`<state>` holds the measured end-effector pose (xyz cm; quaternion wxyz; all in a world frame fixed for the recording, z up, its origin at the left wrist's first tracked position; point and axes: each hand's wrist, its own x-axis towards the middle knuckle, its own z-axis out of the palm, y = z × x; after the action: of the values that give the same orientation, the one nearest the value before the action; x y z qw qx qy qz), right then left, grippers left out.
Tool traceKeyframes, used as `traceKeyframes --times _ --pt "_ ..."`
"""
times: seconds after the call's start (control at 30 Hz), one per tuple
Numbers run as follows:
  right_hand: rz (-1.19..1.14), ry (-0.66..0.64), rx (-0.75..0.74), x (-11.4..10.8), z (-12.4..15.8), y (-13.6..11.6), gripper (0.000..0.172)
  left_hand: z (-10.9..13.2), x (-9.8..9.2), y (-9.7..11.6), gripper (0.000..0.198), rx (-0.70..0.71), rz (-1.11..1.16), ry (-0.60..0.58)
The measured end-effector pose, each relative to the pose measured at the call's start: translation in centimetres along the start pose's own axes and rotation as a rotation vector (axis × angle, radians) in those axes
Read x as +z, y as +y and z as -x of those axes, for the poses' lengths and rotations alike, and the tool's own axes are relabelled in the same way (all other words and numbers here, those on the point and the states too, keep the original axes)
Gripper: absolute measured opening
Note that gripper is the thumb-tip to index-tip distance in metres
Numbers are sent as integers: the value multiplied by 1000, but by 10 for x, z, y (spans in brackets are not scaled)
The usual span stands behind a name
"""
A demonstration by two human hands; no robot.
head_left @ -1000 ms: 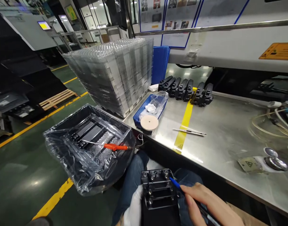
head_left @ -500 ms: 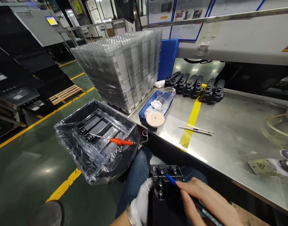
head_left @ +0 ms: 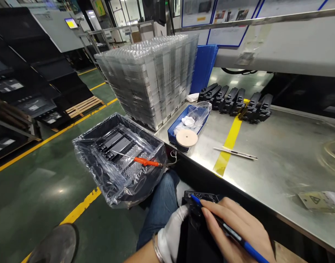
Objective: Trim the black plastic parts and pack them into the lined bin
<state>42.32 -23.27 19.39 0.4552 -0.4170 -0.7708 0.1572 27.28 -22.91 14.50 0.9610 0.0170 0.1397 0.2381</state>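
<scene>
My left hand [head_left: 173,231], in a white glove, grips the left side of a black plastic part [head_left: 196,237] over my lap. The part's upper end has a moulded, ribbed section, partly hidden by my fingers. My bare right hand [head_left: 234,226] pinches a black pen-like tool with blue ends [head_left: 234,232]. Its blue tip lies at the upper end of the black part; whether it touches cannot be told. The right hand's lower edge rests over the part's right side.
A plastic-lined crate [head_left: 120,160] holds black parts, with an orange-handled screwdriver [head_left: 147,162] across it. On the metal bench [head_left: 288,149] are a blue bin [head_left: 171,135], a round disc [head_left: 187,138], a slim metal knife [head_left: 235,153] and several black parts [head_left: 235,100]. Stacked clear trays [head_left: 156,80] stand behind.
The black part has tilted, and its ribbed end shows less. My right hand and the tool's tip have shifted across that end. The whole view has swung slightly left.
</scene>
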Motion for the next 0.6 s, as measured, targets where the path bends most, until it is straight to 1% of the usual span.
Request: traceKeyframes --times 0.1,0.2,0.3,0.4,0.47,0.53,0.6 --pt "-7 -32 -36 3 0 2 20 1 -4 -3 69 4 8 -22" --pt "-7 20 -11 4 2 0 22 3 -3 -4 69 -22 20 -31" --pt "11 31 -26 3 1 -1 22 3 0 -3 66 -36 9 -29" --pt "14 -7 -57 3 -1 0 23 1 0 -4 67 10 -5 -24" --pt "6 -9 -47 1 -1 0 24 0 -2 -5 68 40 -3 -37" --pt "9 -2 -45 -1 2 -2 23 0 -4 -6 63 47 14 -34" --pt "43 39 -31 -2 7 -6 20 0 -7 -6 56 61 36 -18"
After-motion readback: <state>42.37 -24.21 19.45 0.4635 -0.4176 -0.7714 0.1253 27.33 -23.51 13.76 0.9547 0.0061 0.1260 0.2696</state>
